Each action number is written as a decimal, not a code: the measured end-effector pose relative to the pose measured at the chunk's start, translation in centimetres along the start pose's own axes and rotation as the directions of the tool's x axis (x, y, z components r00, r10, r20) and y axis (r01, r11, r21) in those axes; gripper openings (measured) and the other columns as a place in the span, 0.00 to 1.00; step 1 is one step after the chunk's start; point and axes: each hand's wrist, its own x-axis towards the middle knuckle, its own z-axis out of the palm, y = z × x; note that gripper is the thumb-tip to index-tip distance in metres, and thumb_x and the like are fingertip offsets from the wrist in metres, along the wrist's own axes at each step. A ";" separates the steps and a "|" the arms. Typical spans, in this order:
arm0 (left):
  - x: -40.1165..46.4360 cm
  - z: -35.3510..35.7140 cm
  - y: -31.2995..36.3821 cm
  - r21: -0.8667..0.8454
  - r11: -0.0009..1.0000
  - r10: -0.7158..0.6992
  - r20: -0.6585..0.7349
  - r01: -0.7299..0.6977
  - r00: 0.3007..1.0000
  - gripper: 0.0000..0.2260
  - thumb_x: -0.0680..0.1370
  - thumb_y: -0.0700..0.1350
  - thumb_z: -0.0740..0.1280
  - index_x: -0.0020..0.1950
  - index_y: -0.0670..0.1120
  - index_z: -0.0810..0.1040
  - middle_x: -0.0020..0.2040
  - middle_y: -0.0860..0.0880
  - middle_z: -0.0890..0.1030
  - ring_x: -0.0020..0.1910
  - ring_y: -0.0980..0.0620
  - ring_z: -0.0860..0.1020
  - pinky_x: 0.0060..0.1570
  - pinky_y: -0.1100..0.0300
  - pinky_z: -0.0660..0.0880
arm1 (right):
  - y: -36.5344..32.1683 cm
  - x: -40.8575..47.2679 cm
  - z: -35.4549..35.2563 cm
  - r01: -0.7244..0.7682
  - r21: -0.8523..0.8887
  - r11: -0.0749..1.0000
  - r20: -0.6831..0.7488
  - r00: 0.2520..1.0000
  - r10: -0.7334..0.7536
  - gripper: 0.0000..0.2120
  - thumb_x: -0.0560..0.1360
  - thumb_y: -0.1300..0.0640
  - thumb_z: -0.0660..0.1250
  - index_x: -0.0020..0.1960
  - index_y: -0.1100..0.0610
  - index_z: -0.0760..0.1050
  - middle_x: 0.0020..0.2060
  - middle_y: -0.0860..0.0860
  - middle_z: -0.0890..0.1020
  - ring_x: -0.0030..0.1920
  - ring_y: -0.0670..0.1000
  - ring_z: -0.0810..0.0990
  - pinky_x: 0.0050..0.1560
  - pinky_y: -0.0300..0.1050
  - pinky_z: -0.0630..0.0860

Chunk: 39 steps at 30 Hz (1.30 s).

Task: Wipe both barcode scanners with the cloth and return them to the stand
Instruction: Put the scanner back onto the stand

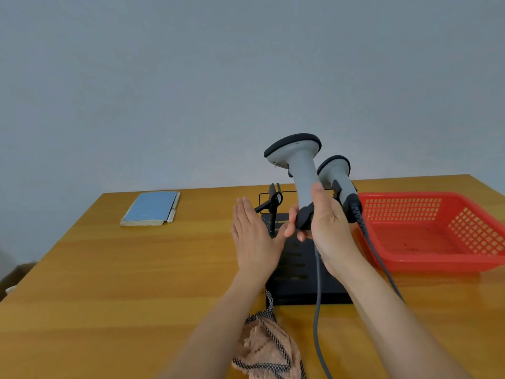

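Fingers of the right hand curl round the dark base of a grey barcode scanner, holding it upright above the stand, its dark-rimmed head uppermost. Its grey cable hangs from the handle down past the front edge of the stand toward the bottom of the view. The left hand is open, fingers straight and together, palm turned toward the held scanner; its thumb lies close to the right fingertips, though contact cannot be told.

Behind the right hand a second scanner sits in the right-hand cradle of the black stand, head up and tilted, its coiled cable running down to the right behind the forearm. The left-hand cradle of the stand holds nothing. The stand's flat black base rests on the wooden counter.

The cloth, pinkish with a black-and-white checked border, lies crumpled on the counter near the front edge, between the two forearms and in neither hand. A red plastic basket sits to the right of the stand. A blue notebook with a pen alongside lies well to the left, near the far edge
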 end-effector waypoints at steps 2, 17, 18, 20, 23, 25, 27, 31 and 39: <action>0.4 0.8 -0.2 0.023 0.999 -0.027 -0.038 0.028 0.999 0.45 0.76 0.61 0.65 0.80 0.40 0.45 0.81 0.44 0.50 0.80 0.46 0.46 0.77 0.49 0.48 | 0.1 0.4 0.0 0.007 -0.003 1.000 0.004 1.000 -0.007 0.33 0.79 0.38 0.46 0.41 0.65 0.73 0.26 0.58 0.78 0.31 0.65 0.77 0.25 0.40 0.69; 2.1 2.5 -0.8 0.021 0.999 -0.041 -0.049 0.042 0.998 0.35 0.76 0.53 0.67 0.76 0.39 0.60 0.75 0.42 0.66 0.77 0.43 0.59 0.74 0.48 0.56 | 2.6 2.7 1.2 0.051 -0.091 0.995 -0.001 0.999 -0.051 0.28 0.80 0.40 0.45 0.53 0.64 0.69 0.27 0.54 0.78 0.26 0.53 0.79 0.22 0.38 0.68; 2.2 2.6 -0.8 0.017 0.999 -0.042 -0.050 0.043 0.998 0.34 0.76 0.53 0.67 0.76 0.39 0.60 0.75 0.42 0.66 0.77 0.43 0.60 0.74 0.49 0.56 | 2.6 2.8 1.3 0.058 -0.085 0.995 -0.003 0.998 -0.058 0.27 0.80 0.41 0.45 0.53 0.63 0.69 0.28 0.55 0.78 0.26 0.54 0.79 0.23 0.38 0.68; 2.4 2.7 -1.0 0.024 0.999 -0.038 -0.055 0.039 0.998 0.33 0.76 0.52 0.67 0.76 0.39 0.60 0.74 0.42 0.67 0.76 0.44 0.61 0.74 0.51 0.56 | 2.8 2.9 1.5 0.066 -0.079 0.995 -0.003 0.998 -0.067 0.24 0.81 0.42 0.45 0.52 0.62 0.68 0.29 0.55 0.78 0.26 0.55 0.78 0.23 0.38 0.67; 2.6 2.7 -1.1 0.045 0.998 -0.033 -0.058 0.036 0.998 0.32 0.78 0.54 0.64 0.76 0.39 0.59 0.75 0.43 0.67 0.76 0.45 0.62 0.74 0.53 0.56 | 3.0 3.2 1.8 0.082 -0.085 0.993 0.003 0.997 -0.082 0.25 0.81 0.41 0.46 0.51 0.63 0.68 0.28 0.56 0.77 0.25 0.54 0.77 0.23 0.38 0.67; 2.5 2.7 -0.9 0.045 0.998 -0.036 -0.049 0.038 0.998 0.33 0.77 0.57 0.54 0.76 0.38 0.59 0.75 0.42 0.67 0.76 0.45 0.62 0.74 0.54 0.57 | 3.1 3.3 2.0 0.097 -0.103 0.990 0.008 0.995 -0.096 0.25 0.80 0.40 0.46 0.50 0.61 0.68 0.28 0.55 0.77 0.25 0.56 0.76 0.23 0.40 0.68; 2.3 2.5 -0.7 0.033 0.998 -0.043 -0.041 0.044 0.998 0.35 0.75 0.59 0.49 0.76 0.36 0.60 0.75 0.40 0.67 0.76 0.44 0.62 0.74 0.53 0.57 | 3.1 3.3 2.2 0.102 -0.116 0.988 0.009 0.995 -0.102 0.23 0.79 0.39 0.47 0.50 0.59 0.67 0.29 0.55 0.78 0.27 0.60 0.77 0.23 0.40 0.68; 2.6 2.7 -1.0 0.031 0.998 -0.049 -0.005 0.050 0.999 0.28 0.81 0.50 0.60 0.76 0.37 0.60 0.76 0.40 0.64 0.77 0.44 0.60 0.74 0.54 0.57 | 3.3 3.4 2.6 0.119 -0.151 0.981 0.008 0.993 -0.120 0.20 0.79 0.39 0.47 0.51 0.54 0.67 0.30 0.54 0.78 0.26 0.59 0.78 0.25 0.37 0.68; 2.7 3.1 -1.1 0.069 0.996 -0.049 0.020 0.048 0.999 0.27 0.82 0.50 0.60 0.76 0.38 0.60 0.75 0.42 0.67 0.77 0.46 0.61 0.73 0.54 0.59 | 3.8 3.5 2.7 0.108 -0.186 0.976 0.015 0.994 -0.107 0.25 0.79 0.39 0.47 0.67 0.54 0.63 0.31 0.53 0.79 0.26 0.54 0.78 0.26 0.35 0.69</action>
